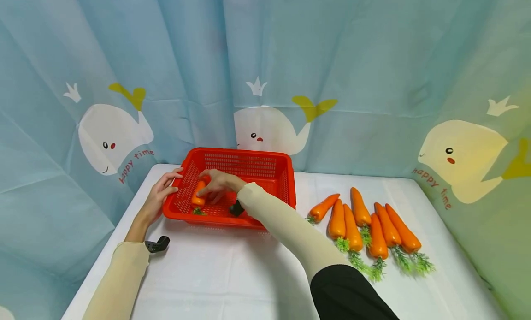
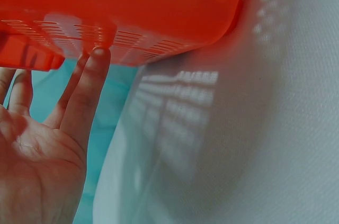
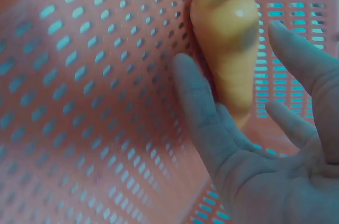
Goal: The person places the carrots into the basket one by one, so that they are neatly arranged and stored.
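Observation:
A red plastic basket with slotted walls stands at the back left of the white table. My left hand touches its left side, and in the left wrist view the extended fingers meet the outer wall. My right hand reaches inside the basket over an orange carrot with a green top. Seen from the right wrist, that carrot lies against the perforated wall between the spread thumb and fingers, with a gap at the thumb. The palm side of the right hand faces the carrot.
Several more carrots with leafy green tops lie on the table to the right of the basket. Behind the table hangs a blue curtain printed with whales. A dark camera mount sits at the left wrist.

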Available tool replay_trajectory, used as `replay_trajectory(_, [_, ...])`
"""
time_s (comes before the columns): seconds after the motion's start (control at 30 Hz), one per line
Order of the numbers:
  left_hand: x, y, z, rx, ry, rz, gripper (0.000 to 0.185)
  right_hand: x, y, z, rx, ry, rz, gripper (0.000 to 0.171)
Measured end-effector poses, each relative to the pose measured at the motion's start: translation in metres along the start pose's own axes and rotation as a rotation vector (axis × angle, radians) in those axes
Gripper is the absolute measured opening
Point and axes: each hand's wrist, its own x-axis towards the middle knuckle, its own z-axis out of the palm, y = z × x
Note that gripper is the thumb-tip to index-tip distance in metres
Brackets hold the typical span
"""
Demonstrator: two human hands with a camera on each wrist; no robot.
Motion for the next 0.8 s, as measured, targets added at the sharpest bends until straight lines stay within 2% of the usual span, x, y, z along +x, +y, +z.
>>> replay_trajectory(0.27, [-0.001,0.001,0.0,0.027,0.008,-0.014,0.034,-0.023,-0.005,-0.017,-0.185,-0.014,-0.076,0.077])
replay_trajectory(0.43, [-0.001,0.003,0.0,0.039,0.011,-0.012,0.034,-0.044,-0.009,-0.032,-0.347,-0.029,-0.207,0.078])
replay_trajectory(0.63, [-0.001,0.003,0.001,0.027,0.003,-0.003,0.034,-0.077,-0.011,-0.048,-0.623,0.063,-0.36,0.077])
replay_trajectory(0.8, [-0.001,0.004,0.002,0.031,0.012,-0.004,0.034,-0.11,-0.008,-0.059,-0.731,0.128,-0.437,0.08])
